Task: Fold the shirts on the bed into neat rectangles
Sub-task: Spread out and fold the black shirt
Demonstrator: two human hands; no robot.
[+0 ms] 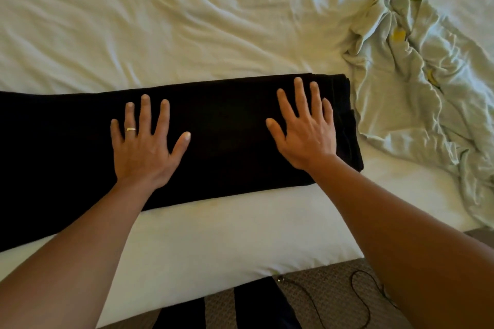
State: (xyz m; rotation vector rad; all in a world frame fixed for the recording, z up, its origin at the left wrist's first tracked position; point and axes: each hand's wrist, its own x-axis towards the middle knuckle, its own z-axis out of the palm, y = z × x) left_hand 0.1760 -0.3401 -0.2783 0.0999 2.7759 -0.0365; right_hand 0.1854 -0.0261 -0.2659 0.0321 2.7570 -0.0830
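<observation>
A black shirt (227, 128) lies folded into a long band across the near part of the bed, running off the left edge of view. My left hand (145, 147) rests flat on its middle, fingers spread, a ring on one finger. My right hand (306, 131) presses flat near the band's right end, fingers straight. A pale crumpled shirt (417, 83) with small yellow and red marks lies in a heap to the right of the black one.
The bed (187, 21) carries a wrinkled white sheet, bare behind the black shirt. Its near edge (213, 248) runs diagonally below my arms. Patterned carpet (320, 302) with a thin black cable lies beneath, beside my dark-trousered legs.
</observation>
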